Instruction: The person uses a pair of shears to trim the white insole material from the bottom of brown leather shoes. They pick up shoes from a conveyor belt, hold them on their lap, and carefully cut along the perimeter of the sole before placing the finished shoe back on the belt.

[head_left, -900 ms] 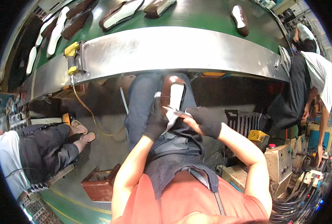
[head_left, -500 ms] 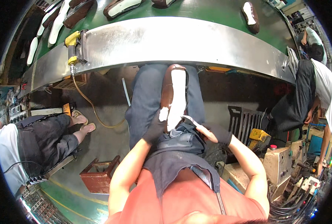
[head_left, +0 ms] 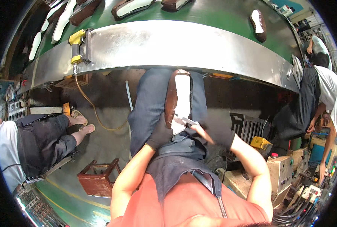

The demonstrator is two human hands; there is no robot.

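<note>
A brown shoe upper [head_left: 170, 94] with a white insole face [head_left: 183, 92] lies lengthwise on my lap, toe toward the bench. My left hand [head_left: 160, 135], in a dark glove with bare fingertips, is closed round its near, heel end. My right hand [head_left: 218, 130], gloved the same way and blurred, grips a slim metal tool [head_left: 190, 121]. The tool's tip reaches over the white face near the heel; whether it touches cannot be made out. Some white material [head_left: 178, 128] shows at the heel, partly covered by my left hand.
Ahead runs a metal bench edge [head_left: 149, 43] carrying a yellow-and-black air tool [head_left: 77, 47] with a hose [head_left: 88, 101]. Several shoes lie on the green surface beyond. A wooden stool [head_left: 96, 178] stands left behind; machines [head_left: 280, 170] stand right. People work on both sides.
My right hand has moved slightly left and up, bringing the metal tool across the heel end. My left hand stays on the shoe. The whole view has shifted a little downward.
</note>
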